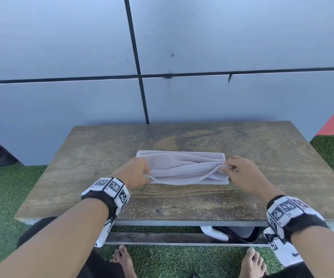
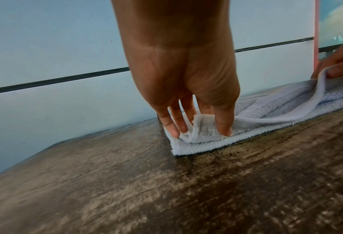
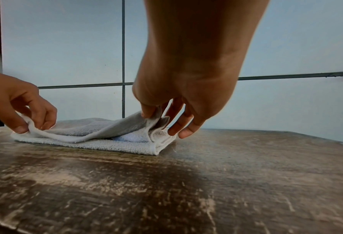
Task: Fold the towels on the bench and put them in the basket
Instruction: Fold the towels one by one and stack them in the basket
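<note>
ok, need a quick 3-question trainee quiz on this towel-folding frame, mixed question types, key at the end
1. True or false: the towel lies on the grass.
2. Multiple choice: what is the right hand doing? A) resting flat on the bench B) pinching a lifted towel edge C) hanging idle off the towel
3. Fill in: the left hand holds the towel's ____ end, seen from the head view.

Key:
1. False; it lies on the wooden bench.
2. B; thumb and fingers pinch the top layer's raised edge.
3. Left.
</note>
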Tool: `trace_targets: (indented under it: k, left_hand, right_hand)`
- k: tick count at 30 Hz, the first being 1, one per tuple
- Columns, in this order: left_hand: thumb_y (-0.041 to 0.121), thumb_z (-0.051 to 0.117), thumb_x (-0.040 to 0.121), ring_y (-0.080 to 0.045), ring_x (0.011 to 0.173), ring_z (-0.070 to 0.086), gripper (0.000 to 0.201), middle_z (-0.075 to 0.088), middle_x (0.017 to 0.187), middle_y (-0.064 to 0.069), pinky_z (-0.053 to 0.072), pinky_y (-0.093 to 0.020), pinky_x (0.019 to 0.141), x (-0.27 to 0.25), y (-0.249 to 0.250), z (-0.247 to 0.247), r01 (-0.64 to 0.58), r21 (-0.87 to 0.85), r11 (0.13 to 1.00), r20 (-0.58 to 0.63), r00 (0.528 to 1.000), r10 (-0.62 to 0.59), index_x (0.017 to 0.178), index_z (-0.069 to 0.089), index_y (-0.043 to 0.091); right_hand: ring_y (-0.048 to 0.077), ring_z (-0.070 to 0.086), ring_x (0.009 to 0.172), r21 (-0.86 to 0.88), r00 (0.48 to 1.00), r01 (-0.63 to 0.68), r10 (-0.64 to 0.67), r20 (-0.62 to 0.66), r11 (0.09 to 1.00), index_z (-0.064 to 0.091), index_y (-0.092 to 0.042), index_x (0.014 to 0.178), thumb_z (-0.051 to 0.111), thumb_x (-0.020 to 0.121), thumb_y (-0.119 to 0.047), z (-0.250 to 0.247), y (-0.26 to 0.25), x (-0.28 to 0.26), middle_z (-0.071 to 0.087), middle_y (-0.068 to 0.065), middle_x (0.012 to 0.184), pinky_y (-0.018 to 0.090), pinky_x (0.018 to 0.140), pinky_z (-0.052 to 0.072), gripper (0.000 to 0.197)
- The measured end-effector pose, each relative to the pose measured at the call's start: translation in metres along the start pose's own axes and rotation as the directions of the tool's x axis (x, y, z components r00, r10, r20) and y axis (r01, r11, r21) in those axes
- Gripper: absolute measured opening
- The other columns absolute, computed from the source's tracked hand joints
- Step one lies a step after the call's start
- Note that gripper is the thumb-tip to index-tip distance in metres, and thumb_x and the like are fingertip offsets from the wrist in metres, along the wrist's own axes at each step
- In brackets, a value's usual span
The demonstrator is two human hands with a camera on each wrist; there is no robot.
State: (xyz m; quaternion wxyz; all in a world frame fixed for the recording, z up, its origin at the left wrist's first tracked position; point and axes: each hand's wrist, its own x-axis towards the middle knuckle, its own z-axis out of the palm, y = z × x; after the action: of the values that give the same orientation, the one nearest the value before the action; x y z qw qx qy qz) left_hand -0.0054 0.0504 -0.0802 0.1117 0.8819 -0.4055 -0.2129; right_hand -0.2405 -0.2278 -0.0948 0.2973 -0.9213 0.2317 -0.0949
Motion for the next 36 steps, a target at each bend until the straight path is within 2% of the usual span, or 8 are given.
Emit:
trace_targets:
  k: [5, 10, 15, 19, 23, 27, 33, 36]
  left_hand:
    - [0.027, 0.068, 0.093, -0.015, 0.119, 0.048, 0.020, 0.048, 0.128, 0.005, 0.038, -0.026, 0.093, -0.005, 0.010, 0.001, -0.077, 0.040, 0.996, 0.041, 0.996, 0.075, 0.106, 0.074, 0.013]
    - [0.026, 0.065, 0.093, -0.017, 0.066, 0.053, 0.022, 0.065, 0.086, -0.010, 0.042, -0.025, 0.059, -0.005, 0.012, -0.002, -0.055, 0.005, 0.998, 0.058, 0.997, 0.054, 0.087, 0.075, 0.008]
    - [0.024, 0.070, 0.090, 0.001, 0.048, 0.052, 0.014, 0.069, 0.074, 0.006, 0.039, -0.014, 0.049, -0.009, 0.013, -0.009, -0.073, -0.076, 0.994, -0.003, 0.997, 0.073, 0.079, 0.077, 0.017]
    - [0.021, 0.076, 0.087, 0.005, 0.049, 0.057, 0.013, 0.071, 0.085, 0.001, 0.042, -0.011, 0.049, -0.012, 0.012, -0.015, -0.090, -0.112, 0.990, -0.044, 0.995, 0.085, 0.074, 0.074, 0.018]
    - [0.023, 0.080, 0.083, -0.018, 0.068, 0.068, 0.014, 0.068, 0.084, 0.012, 0.057, -0.032, 0.064, -0.017, 0.010, -0.017, -0.103, -0.142, 0.984, -0.090, 0.992, 0.091, 0.070, 0.074, 0.022]
    - [0.021, 0.079, 0.084, -0.003, 0.046, 0.045, 0.013, 0.062, 0.061, 0.014, 0.039, -0.013, 0.049, -0.020, 0.007, -0.022, -0.122, -0.193, 0.973, -0.172, 0.981, 0.089, 0.072, 0.078, 0.015]
    - [0.025, 0.071, 0.091, -0.006, 0.058, 0.061, 0.016, 0.071, 0.074, 0.013, 0.046, -0.011, 0.059, -0.022, 0.005, -0.047, -0.202, -0.030, 0.979, -0.217, 0.957, 0.191, 0.082, 0.079, 0.014]
    - [0.028, 0.060, 0.098, -0.009, 0.059, 0.059, 0.019, 0.064, 0.070, 0.010, 0.048, -0.026, 0.059, -0.022, 0.010, -0.075, -0.234, 0.096, 0.967, -0.286, 0.924, 0.252, 0.084, 0.068, 0.017]
  right_hand:
    - [0.019, 0.056, 0.083, -0.021, 0.997, 0.029, -0.027, 0.067, 0.999, 0.064, -0.013, 0.074, 0.058, 0.098, -0.016, 0.002, -0.002, 0.000, 0.060, 0.000, 0.097, 0.022, 0.069, 0.040, 0.025]
    - [0.016, 0.053, 0.080, -0.028, 0.997, 0.016, -0.014, 0.071, 0.999, 0.059, -0.012, 0.071, 0.052, 0.102, -0.021, 0.002, -0.007, 0.003, 0.055, -0.001, 0.091, 0.022, 0.067, 0.039, 0.033]
    - [0.019, 0.055, 0.083, 0.011, 0.999, 0.021, -0.021, 0.038, 1.000, 0.065, -0.014, 0.088, 0.046, 0.104, -0.022, -0.001, -0.011, 0.004, 0.056, -0.001, 0.092, 0.023, 0.069, 0.041, 0.026]
    - [0.016, 0.058, 0.085, 0.008, 0.999, 0.035, -0.035, -0.018, 0.999, 0.070, -0.019, 0.096, 0.053, 0.101, -0.016, -0.005, -0.009, 0.004, 0.063, -0.002, 0.092, 0.023, 0.071, 0.043, 0.017]
    - [0.014, 0.058, 0.081, -0.035, 0.999, 0.000, -0.001, -0.040, 0.999, 0.071, -0.019, 0.088, 0.060, 0.097, -0.015, -0.008, -0.006, 0.001, 0.066, -0.006, 0.084, 0.016, 0.066, 0.038, 0.015]
    - [0.009, 0.062, 0.078, -0.046, 0.998, -0.038, 0.036, -0.051, 0.998, 0.076, -0.018, 0.084, 0.067, 0.093, -0.018, -0.016, -0.006, -0.001, 0.070, -0.007, 0.077, 0.020, 0.065, 0.043, 0.013]
    - [0.006, 0.059, 0.075, -0.025, 0.997, -0.018, 0.016, -0.077, 1.000, 0.077, -0.016, 0.083, 0.071, 0.091, -0.018, -0.038, -0.021, 0.001, 0.069, -0.006, 0.078, 0.023, 0.067, 0.043, 0.011]
    - [0.017, 0.061, 0.077, -0.069, 0.988, 0.067, -0.076, -0.137, 0.995, 0.075, -0.012, 0.085, 0.070, 0.092, -0.015, -0.060, -0.035, 0.014, 0.068, -0.001, 0.082, 0.034, 0.075, 0.049, 0.009]
